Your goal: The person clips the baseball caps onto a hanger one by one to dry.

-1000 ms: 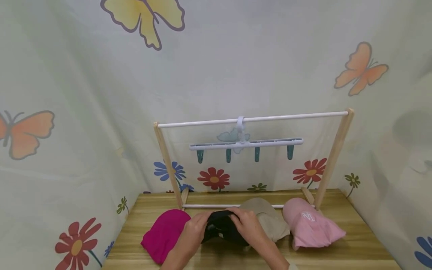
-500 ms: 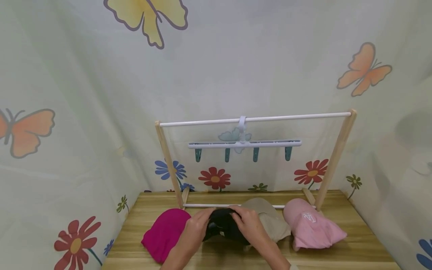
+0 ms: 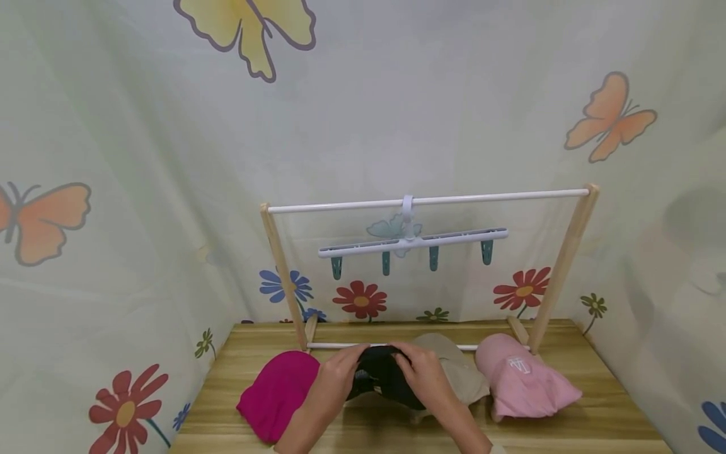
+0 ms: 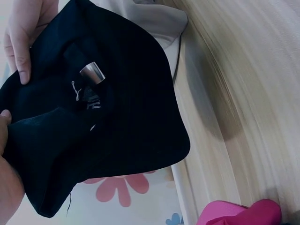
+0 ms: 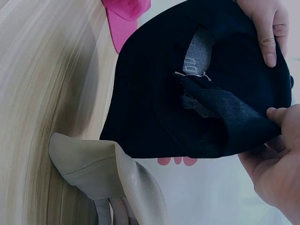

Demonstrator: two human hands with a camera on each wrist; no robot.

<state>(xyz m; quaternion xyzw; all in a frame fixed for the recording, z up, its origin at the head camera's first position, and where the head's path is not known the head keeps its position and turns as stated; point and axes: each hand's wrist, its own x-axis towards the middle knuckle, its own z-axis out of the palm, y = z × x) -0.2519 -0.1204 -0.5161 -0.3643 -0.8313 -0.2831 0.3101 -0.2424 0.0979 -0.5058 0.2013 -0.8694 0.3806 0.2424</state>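
A black baseball cap (image 3: 391, 375) is held up above the table between both hands, its inside facing me. My left hand (image 3: 339, 372) pinches one side of its edge, thumb inside the crown. Opposite it, my right hand (image 3: 424, 373) grips the other side in the same way. The left wrist view shows the cap's inner side (image 4: 136, 108), with a small metal buckle (image 4: 93, 73) and loose white threads. From the right wrist, a pale label strip (image 5: 199, 51) shows inside the crown. The cap's brim points down toward the wood.
On the wooden table (image 3: 227, 403) lie a magenta cap (image 3: 278, 394) left, a beige cap (image 3: 454, 372) and a pink cap (image 3: 524, 378) right. Behind stands a rack with a white top bar (image 3: 499, 197); a hanger (image 3: 454, 239) with several green clips (image 3: 433, 258) hangs from it.
Both hands have shifted slightly right and up with the black cap. The hanger has tilted, its left end lower and its right end higher. The other caps stay put.
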